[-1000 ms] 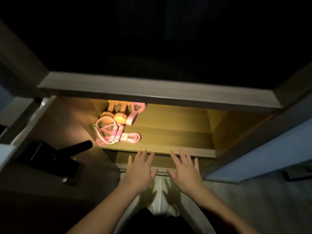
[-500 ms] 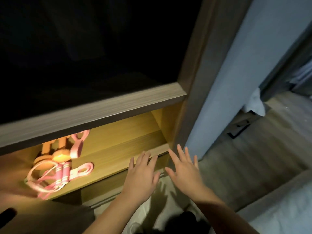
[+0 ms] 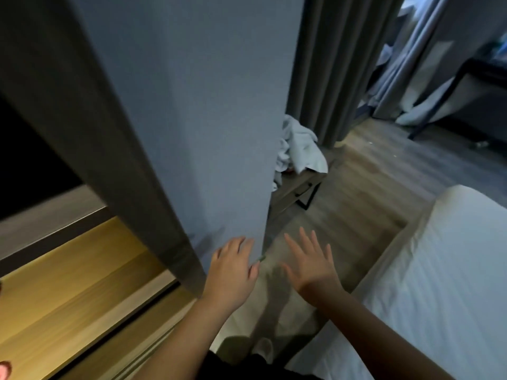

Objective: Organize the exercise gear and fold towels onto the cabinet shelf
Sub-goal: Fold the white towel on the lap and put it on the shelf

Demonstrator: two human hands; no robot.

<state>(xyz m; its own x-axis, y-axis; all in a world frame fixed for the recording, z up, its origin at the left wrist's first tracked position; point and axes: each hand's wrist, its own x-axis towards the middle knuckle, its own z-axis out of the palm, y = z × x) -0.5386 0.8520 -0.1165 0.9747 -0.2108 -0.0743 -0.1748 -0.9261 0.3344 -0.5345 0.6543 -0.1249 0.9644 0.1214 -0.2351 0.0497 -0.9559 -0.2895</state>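
1. Nearest, both hands are held out empty with fingers spread: the left hand [image 3: 233, 270] hangs just in front of the lower corner of the grey-blue cabinet side panel [image 3: 197, 119], and the right hand [image 3: 310, 267] hangs over the bare floor [image 3: 365, 193], close beside the left; nothing is gripped by either
2. To the left and below, the lit wooden cabinet shelf [image 3: 68, 292] is seen, bare in the part that shows; only a sliver of pink is caught at the left frame edge, too little to be named
3. To the right, the white bed [image 3: 452, 270] edge runs alongside the right forearm, so the open room is judged to be a floor corridor between panel and bed
4. Farther ahead and slightly right of both hands, a crumpled white towel [image 3: 299, 146] lies heaped on a low wooden table [image 3: 299, 187], partly hidden behind the panel's edge; no clear long axis is shown by the heap
5. The right hand is judged the nearer to it, with a straight forward path, while the left would have to clear the panel's corner
6. Beyond, grey curtains [image 3: 329, 64] hang just behind the towel
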